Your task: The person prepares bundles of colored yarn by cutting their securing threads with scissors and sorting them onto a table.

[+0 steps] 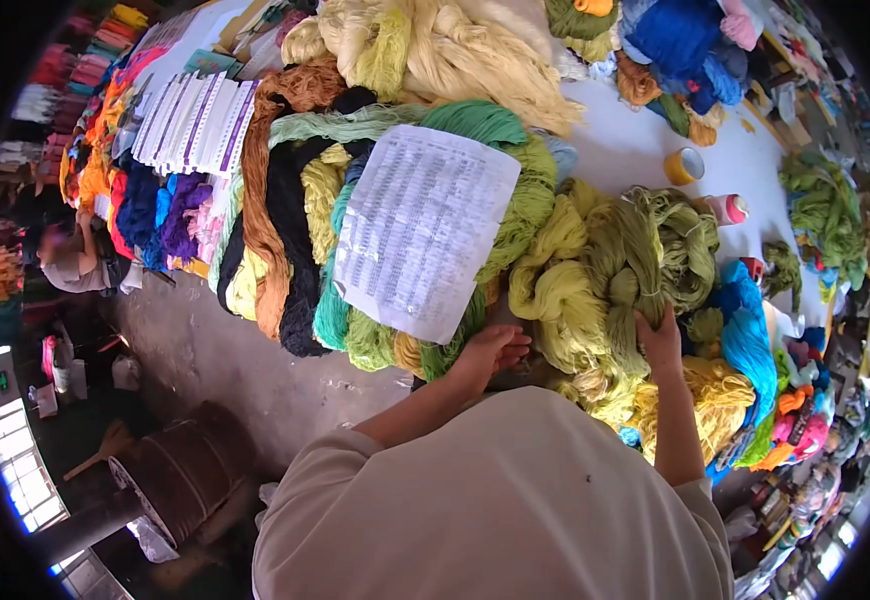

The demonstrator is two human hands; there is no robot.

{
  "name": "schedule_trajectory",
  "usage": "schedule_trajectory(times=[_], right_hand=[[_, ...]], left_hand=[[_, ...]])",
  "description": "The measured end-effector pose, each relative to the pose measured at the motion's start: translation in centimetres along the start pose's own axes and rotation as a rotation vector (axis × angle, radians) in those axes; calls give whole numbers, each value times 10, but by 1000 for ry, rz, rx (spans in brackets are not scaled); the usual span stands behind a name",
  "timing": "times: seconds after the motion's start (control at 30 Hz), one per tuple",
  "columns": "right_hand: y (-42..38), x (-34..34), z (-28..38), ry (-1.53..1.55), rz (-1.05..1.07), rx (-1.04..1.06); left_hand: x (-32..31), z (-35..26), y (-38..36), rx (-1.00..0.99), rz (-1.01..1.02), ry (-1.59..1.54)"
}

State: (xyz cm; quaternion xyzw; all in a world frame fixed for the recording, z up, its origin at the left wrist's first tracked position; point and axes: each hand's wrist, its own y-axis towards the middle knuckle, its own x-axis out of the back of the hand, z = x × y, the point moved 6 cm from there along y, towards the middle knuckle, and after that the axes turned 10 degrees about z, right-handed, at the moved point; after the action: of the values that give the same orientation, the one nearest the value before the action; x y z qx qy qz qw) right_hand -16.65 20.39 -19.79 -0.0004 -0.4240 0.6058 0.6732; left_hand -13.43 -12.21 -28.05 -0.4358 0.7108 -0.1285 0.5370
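Note:
My left hand is at the table's front edge, fingers apart and nothing in them, just right of the dark green yarn below a printed sheet. The sheet lies in a clear sleeve over green and teal skeins. My right hand is at the lower end of an olive green skein, its fingers partly hidden by the yarn. Between the hands lies a yellow-green skein. A looped olive skein sits beyond my right hand, and golden yellow yarn is beside that wrist.
Cream yarn lies at the back. A tape roll and a pink-ended cone stand at the right. Blue yarn hangs over the edge. Striped cards are at the left, a rusty barrel on the floor. Another person is far left.

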Motion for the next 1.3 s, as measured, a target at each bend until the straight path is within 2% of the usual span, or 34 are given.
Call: schedule_trajectory(times=[0.13, 0.2, 0.3, 0.53, 0.8, 1.0, 1.3], right_hand=[[-2, -13, -9, -46, 22, -1], [2, -21, -25, -156, -74, 73], [0, -24, -31, -199, -118, 57], [11, -20, -44, -78, -13, 0], [1, -23, -26, -83, -115, 115], [7, -27, -38, -173, -143, 26], [13, -27, -55, -149, -134, 53]], left_hand=[[24, 15, 20, 38, -53, 24], [37, 26, 31, 73, -71, 75], [46, 35, 41, 107, -66, 158], [47, 36, 46, 136, -42, 156], [55, 45, 55, 152, -55, 158], [56, 44, 58, 148, -58, 162], [54, 43, 58, 158, -55, 179]])
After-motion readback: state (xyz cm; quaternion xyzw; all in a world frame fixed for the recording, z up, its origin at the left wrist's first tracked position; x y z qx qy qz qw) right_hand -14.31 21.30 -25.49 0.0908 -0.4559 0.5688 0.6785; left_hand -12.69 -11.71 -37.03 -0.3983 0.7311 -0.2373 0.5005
